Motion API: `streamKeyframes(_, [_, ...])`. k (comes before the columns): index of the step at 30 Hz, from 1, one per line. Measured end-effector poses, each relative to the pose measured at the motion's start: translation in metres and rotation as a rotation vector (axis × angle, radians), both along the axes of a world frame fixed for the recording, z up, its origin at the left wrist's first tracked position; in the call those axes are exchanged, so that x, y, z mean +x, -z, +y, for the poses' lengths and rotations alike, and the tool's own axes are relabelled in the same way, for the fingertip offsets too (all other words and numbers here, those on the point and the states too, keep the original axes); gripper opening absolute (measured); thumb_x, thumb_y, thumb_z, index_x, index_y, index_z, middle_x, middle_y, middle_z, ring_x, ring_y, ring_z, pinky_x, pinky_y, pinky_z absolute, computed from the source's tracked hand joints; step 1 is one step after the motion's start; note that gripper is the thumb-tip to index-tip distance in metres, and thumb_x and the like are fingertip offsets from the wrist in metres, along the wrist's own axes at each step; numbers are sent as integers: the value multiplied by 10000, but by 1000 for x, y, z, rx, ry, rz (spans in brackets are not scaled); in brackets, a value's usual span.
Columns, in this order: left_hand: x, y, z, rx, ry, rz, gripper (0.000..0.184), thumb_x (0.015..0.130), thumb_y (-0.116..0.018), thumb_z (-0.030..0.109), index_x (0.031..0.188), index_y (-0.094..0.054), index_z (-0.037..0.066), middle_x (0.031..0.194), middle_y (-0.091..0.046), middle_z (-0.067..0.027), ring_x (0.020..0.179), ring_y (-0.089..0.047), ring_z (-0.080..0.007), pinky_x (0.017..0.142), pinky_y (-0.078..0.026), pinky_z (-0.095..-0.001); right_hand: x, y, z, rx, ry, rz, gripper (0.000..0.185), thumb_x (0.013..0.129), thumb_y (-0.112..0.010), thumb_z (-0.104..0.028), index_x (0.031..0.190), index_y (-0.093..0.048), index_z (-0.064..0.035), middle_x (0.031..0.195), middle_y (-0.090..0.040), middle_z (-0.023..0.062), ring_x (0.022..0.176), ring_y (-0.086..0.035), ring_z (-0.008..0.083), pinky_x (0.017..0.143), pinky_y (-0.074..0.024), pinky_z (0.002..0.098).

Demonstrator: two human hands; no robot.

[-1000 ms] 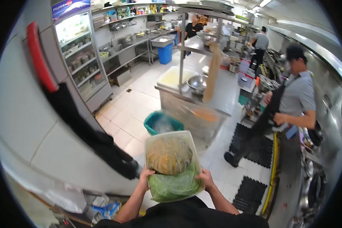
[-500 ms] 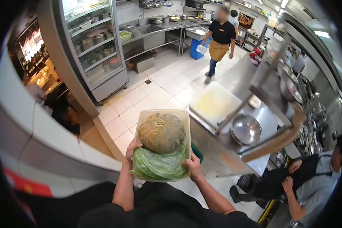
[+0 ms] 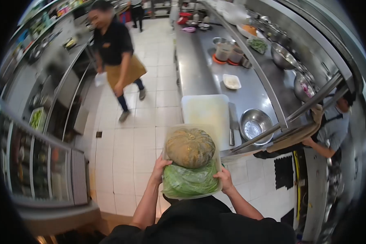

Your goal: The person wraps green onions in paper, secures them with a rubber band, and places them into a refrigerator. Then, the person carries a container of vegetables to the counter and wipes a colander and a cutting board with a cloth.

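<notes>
My left hand (image 3: pixel 160 168) grips the left side of a pale plastic container (image 3: pixel 220 157), and my right hand (image 3: pixel 225 179) grips its right side. Inside it, a squat ribbed pumpkin (image 3: pixel 190 148) fills the far part. Nearer to me lies a clear plastic bag of green leafy vegetables (image 3: pixel 190 179). The container is held in front of my body, close to the near edge of a white cutting board (image 3: pixel 203 106). A knife (image 3: pixel 231 129) lies along the board's right side.
A steel counter (image 3: pixel 196 77) carries a metal bowl (image 3: pixel 256 126), a small white dish (image 3: pixel 231 81) and tubs, beneath a metal shelf frame. One person (image 3: pixel 117 57) walks at the left; another (image 3: pixel 333 126) stands at the far right. A glass-door fridge (image 3: pixel 36 162) is at the lower left.
The view has swung right, so the steel counter now lies straight ahead and the fridge at the lower left. The walking person is nearer. Both my hands still hold the container.
</notes>
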State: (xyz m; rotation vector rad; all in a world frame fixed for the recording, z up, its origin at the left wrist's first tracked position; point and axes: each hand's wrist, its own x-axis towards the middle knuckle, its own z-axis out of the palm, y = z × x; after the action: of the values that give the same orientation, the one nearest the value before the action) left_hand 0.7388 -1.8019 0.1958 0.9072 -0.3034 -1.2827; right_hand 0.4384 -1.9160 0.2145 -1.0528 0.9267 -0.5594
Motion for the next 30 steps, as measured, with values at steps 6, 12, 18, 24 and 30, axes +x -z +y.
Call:
streamKeyframes(6, [-7, -11, -4, 39, 219, 138, 699, 834, -630, 115, 1495, -423, 27, 1297, -615, -166, 1108, -668, -295, 947, -579, -426, -14, -18, 58, 160, 330, -59, 424, 847, -594, -64, 1255, -636, 45, 1080, -680, 97, 931, -657, 196, 834, -526, 327])
streamKeyframes(12, [65, 22, -126, 239, 275, 63, 442, 868, -631, 120, 1297, -584, 27, 1189, -661, -153, 1036, -682, -275, 890, -590, -418, 58, -14, -23, 204, 554, -36, 280, 835, -640, -92, 1083, -670, 35, 977, -695, 108, 865, -696, 218, 777, -567, 357])
streamKeyframes(18, [186, -6, -273, 154, 433, -3, 224, 947, -520, 201, 1009, -669, 46, 924, -713, -125, 843, -700, -275, 811, -604, -409, 178, -2, -133, 177, 513, -228, 442, 954, -567, -162, 1360, -541, 9, 1212, -639, 153, 1084, -650, 241, 906, -545, 384])
streamKeyframes(24, [313, -8, -493, 208, 745, -255, 274, 977, -600, 233, 989, -702, -21, 967, -733, -158, 863, -721, -276, 789, -607, -400, 319, 22, -252, 206, 586, -311, 590, 1028, -513, -193, 1557, -293, -52, 1440, -508, 161, 1263, -558, 292, 1020, -496, 423])
streamKeyframes(30, [326, -27, -642, 330, 931, -710, 442, 980, -680, 395, 925, -752, -38, 883, -742, -124, 673, -676, -216, 658, -574, -346, 390, -8, -279, 147, 700, 254, 456, 1019, -501, -182, 1389, -386, 61, 1242, -613, 277, 1004, -707, 330, 653, -597, 412])
